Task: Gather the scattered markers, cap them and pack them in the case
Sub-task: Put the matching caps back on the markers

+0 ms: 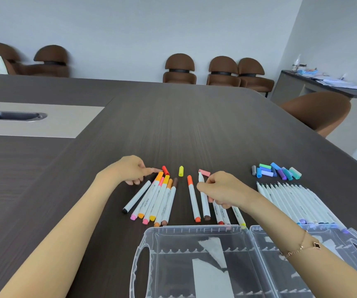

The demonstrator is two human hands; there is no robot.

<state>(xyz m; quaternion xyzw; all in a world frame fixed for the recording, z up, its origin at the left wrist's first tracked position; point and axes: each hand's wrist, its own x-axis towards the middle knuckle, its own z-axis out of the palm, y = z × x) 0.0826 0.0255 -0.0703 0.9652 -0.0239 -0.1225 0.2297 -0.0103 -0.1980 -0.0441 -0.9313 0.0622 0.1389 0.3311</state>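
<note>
Seven markers lie bunched on the worktop at left, and most look capped at both ends, so that batch seems nearly done (the leftmost one shows no colored cap at its far end). Left hand hovers at their far tips, index finger stretched toward a loose red cap, gripping nothing. A yellow cap and a pink cap lie just beyond, unused. One orange marker rests alone in the middle. Right hand pinches an uncapped marker, bare tip pointing at the pink cap; a few more markers lie under that hand. Farther right, a long row of uncapped markers waits, with a heap of blue, green and purple caps beyond it. Nearest the person, the clear case lies open, holding no markers I can make out. By my judgement capping is under halfway and packing not yet begun.
</note>
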